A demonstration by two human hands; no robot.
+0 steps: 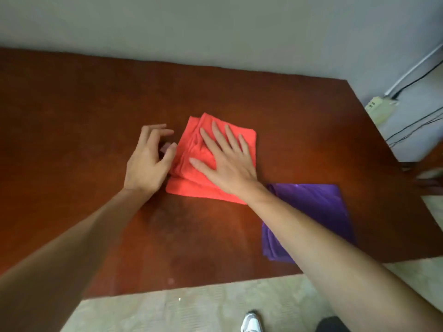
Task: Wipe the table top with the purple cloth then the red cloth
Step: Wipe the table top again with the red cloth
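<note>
A folded red cloth [191,180] lies near the middle of the brown table top [72,121]. My right hand [225,159] lies flat on it with straight, spread fingers. Just left of the cloth is my left hand [148,159], fingers loosely curled, its thumb touching the cloth's left edge; it holds nothing that I can make out. A folded purple cloth [318,212] lies on the table to the right, near the front right corner, partly under my right forearm.
A grey wall runs behind the table. Off the table's right edge, a pale power strip [378,109] and black cables [412,130] lie on the floor. A white shoe [251,323] shows below the front edge on a beige floor.
</note>
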